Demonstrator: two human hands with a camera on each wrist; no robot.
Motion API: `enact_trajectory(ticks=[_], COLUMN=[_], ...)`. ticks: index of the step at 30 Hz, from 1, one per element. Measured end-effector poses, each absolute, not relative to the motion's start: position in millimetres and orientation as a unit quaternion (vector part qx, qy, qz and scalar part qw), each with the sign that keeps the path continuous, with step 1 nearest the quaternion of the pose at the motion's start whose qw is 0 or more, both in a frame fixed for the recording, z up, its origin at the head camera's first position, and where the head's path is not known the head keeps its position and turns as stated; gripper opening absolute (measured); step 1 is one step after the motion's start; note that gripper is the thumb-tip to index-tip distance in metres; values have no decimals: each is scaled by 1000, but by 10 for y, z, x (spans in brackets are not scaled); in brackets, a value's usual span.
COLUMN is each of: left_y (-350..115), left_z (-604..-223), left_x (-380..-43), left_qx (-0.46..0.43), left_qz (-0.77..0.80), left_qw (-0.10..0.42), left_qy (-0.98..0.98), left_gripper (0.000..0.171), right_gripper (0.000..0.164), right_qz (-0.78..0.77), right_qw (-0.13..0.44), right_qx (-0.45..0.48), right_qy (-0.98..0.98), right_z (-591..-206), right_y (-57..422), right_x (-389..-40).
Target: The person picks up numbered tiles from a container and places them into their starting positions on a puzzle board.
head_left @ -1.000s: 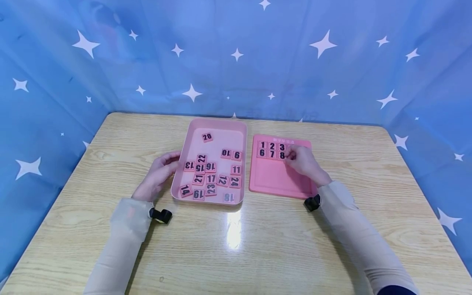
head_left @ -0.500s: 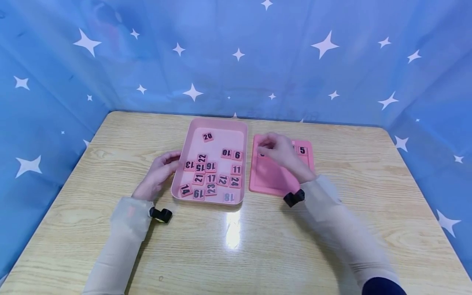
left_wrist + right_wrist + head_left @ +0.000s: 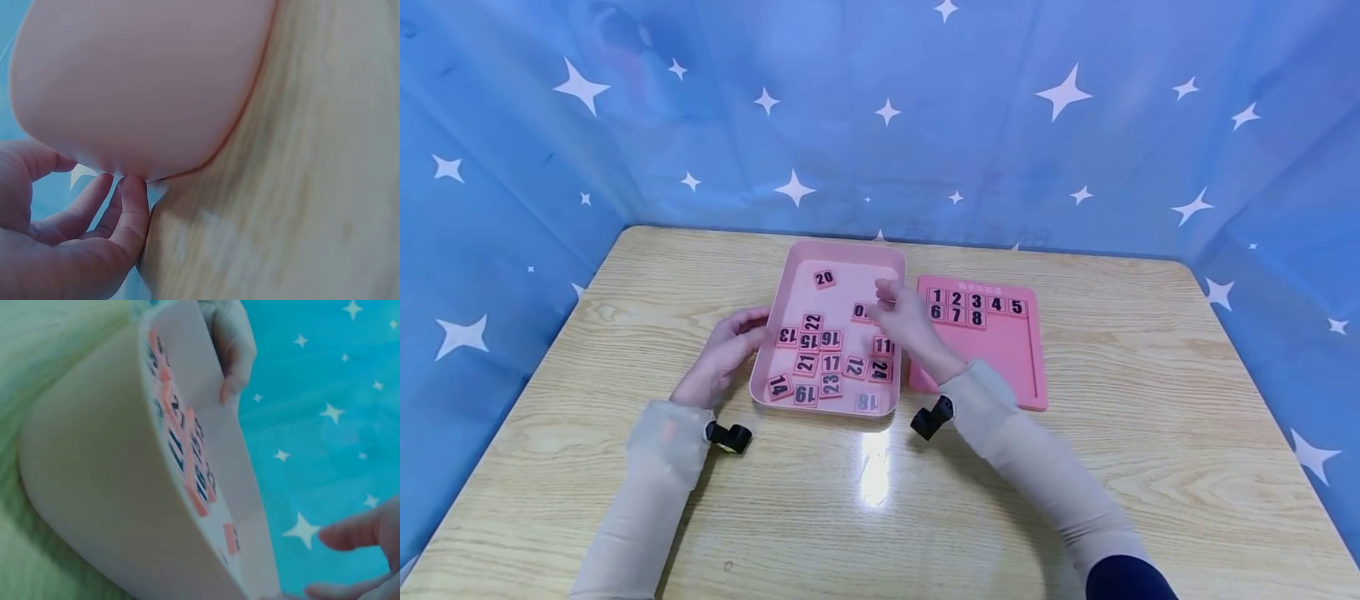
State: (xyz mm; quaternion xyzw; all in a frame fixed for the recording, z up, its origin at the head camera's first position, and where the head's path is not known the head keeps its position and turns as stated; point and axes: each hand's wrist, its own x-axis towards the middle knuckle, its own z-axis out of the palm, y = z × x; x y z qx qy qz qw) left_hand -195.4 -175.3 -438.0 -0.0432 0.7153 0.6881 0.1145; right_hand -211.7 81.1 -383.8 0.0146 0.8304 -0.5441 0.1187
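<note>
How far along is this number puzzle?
Done, it seems: tiles 1 to 8 sit in order on the board. Under way: the right hand, apparently holding nothing, is over the tray, whose side the left hand touches. Remaining: many loose tiles in the tray; the second row stops at 8.

Glare whitens the table [image 3: 874, 487] (wrist views look softer).
</note>
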Motion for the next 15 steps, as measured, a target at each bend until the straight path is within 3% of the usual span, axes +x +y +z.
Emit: enact_trajectory(ticks=[7, 15], left_y=[-1758, -1757], left_z=[-4381, -4389], left_x=[-1954, -1962], left_qx=[-42, -38], left_qz=[683, 683], left_qw=[114, 112], left_qy=[720, 721], left_gripper=[52, 51], right_gripper=[65, 67], right_qz=[-536, -512], right_qw=[151, 167], right_qx=[39, 56], right_qy=[830, 841], right_z=[-3891, -3941], right_y=[768, 672], right_x=[-2055, -2005])
